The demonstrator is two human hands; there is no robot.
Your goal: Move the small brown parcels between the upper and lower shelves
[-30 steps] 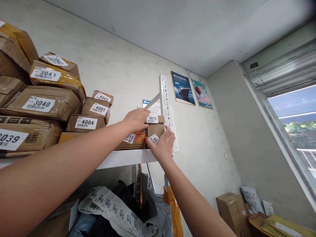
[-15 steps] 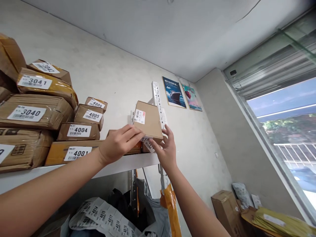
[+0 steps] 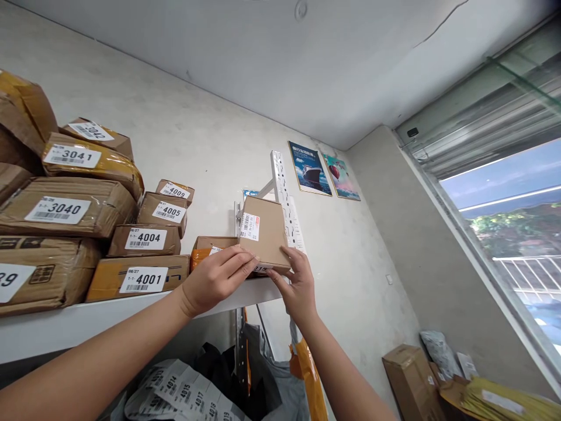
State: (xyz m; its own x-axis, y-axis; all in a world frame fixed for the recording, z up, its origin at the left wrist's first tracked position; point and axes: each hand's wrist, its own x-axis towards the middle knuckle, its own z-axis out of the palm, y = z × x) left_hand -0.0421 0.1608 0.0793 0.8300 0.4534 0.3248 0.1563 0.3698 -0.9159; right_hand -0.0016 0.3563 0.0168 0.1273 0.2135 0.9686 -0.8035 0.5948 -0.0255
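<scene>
A small cardboard box (image 3: 268, 234) with a white shipping label on its left side is tilted at the right end of the upper shelf (image 3: 245, 299). My right hand (image 3: 297, 287) grips its lower right corner, thumb in front and fingers behind the side. At its lower left edge, the fingers of my left hand (image 3: 219, 278) are closed and pinch the front face. Part of a number label shows on the box's lower face between my hands. Just left of it, a box with orange tape (image 3: 205, 248) is partly hidden by my left hand.
Stacked, numbered parcels (image 3: 65, 202) fill the shelf's left side. A perforated metal upright (image 3: 280, 181) rises behind the box. Below lies a sheet of number labels (image 3: 184, 386) by dark bags and an orange bag (image 3: 313, 374). Cartons (image 3: 409, 374) and yellow mailers (image 3: 504, 397) are lower right.
The box and both hands have come down slightly in the view, and the whole scene has shifted a little lower. The orange-taped box beside my left hand is more visible.
</scene>
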